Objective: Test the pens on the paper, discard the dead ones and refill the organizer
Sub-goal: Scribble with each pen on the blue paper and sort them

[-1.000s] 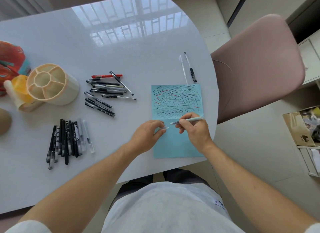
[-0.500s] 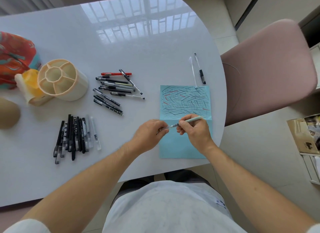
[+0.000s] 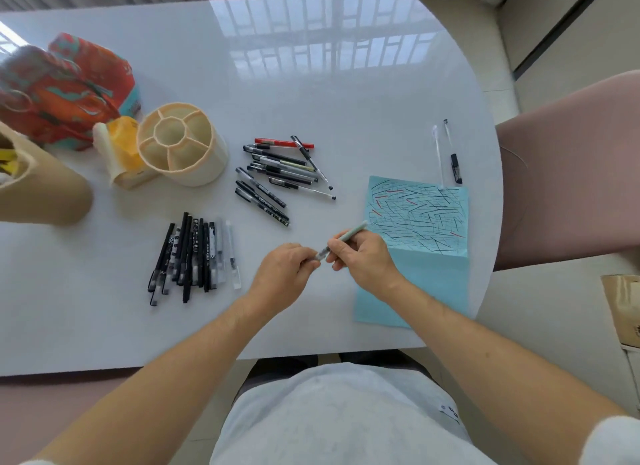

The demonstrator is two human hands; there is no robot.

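Right hand (image 3: pixel 363 260) pinched the pale green pen (image 3: pixel 343 241) mid-barrel above the tabletop (image 3: pixel 311 84), long axis slanting up-right toward the scribbled blue paper (image 3: pixel 415 222) just beside it, while left hand (image 3: pixel 284 270) pinched the pen's lower-left end, likely the cap.

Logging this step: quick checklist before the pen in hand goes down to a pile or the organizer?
1. Pen held: ok, right hand grips the pale green pen.
2. Cap on: cannot tell, left hand pinches the tip end.
3. Pen writes: cannot tell, its own mark is not distinguishable on the blue paper.
4. Organizer upright, compartments free: ok.
5. Piles kept apart: ok, fanned pens, row.
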